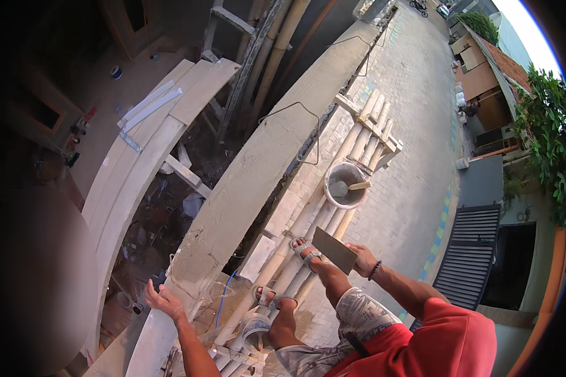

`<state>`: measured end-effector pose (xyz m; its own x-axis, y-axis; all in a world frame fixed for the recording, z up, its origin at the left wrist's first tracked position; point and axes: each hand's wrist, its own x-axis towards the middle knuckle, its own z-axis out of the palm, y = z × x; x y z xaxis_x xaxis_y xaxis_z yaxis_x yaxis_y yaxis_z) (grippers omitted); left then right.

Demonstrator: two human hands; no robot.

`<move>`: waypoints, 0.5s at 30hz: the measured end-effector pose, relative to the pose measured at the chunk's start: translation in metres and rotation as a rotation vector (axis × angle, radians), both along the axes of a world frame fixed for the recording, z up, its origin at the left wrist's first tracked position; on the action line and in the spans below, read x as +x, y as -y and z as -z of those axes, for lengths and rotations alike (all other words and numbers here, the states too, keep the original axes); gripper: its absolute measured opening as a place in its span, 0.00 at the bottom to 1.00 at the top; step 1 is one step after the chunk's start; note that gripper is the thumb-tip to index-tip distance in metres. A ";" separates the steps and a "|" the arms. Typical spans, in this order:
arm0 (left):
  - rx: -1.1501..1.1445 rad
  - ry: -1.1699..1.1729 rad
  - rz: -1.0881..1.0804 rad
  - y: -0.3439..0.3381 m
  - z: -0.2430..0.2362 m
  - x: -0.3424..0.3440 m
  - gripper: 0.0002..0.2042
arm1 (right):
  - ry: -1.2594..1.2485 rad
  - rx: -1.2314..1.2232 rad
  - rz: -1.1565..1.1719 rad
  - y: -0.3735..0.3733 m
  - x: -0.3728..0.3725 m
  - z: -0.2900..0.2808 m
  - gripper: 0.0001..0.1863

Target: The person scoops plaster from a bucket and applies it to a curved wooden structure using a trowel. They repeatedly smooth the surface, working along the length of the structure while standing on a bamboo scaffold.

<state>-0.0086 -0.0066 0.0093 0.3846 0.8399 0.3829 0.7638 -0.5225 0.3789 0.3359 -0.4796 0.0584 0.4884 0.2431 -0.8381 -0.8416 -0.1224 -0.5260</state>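
My right hand (362, 259) grips a flat rectangular grey plastering trowel (333, 249) above the bamboo scaffold (277, 264) where my sandalled feet (302, 250) rest. My left hand (163, 298) has its fingers apart and holds nothing, at the edge of the long grey plastered wall top (251, 176); whether it touches the edge is unclear. A bent wire rod (317, 141) sticks out along that wall. A round bucket (344, 188) of grey mortar, with a wooden-handled tool in it, stands on the poles beyond my feet. A second bucket (256, 333) is partly hidden beside my leg.
Left of the wall, pale boards (144, 169) carry white strips (151, 107), above a dark drop with debris. A ladder-like frame (245, 44) and bamboo poles stand behind. Right, below, runs a paved lane (415, 157) past a slatted gate (462, 257), houses, plants (541, 144) and distant motorbikes.
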 end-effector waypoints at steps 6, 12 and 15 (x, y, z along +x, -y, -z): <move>-0.236 0.324 -0.366 0.151 -0.040 -0.025 0.21 | -0.122 0.190 0.185 0.022 0.039 0.035 0.15; -1.234 0.550 0.004 0.272 -0.032 0.103 0.19 | -0.372 0.649 0.194 -0.003 0.051 0.074 0.24; -1.474 0.562 0.204 0.275 0.025 0.163 0.19 | -0.496 0.723 0.138 -0.029 0.061 0.088 0.26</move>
<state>0.1546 -0.2817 -0.0161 0.6284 0.5419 -0.5581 0.3243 0.4696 0.8212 0.3968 -0.4509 -0.0293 0.1736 0.7611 -0.6250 -0.9760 0.2178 -0.0058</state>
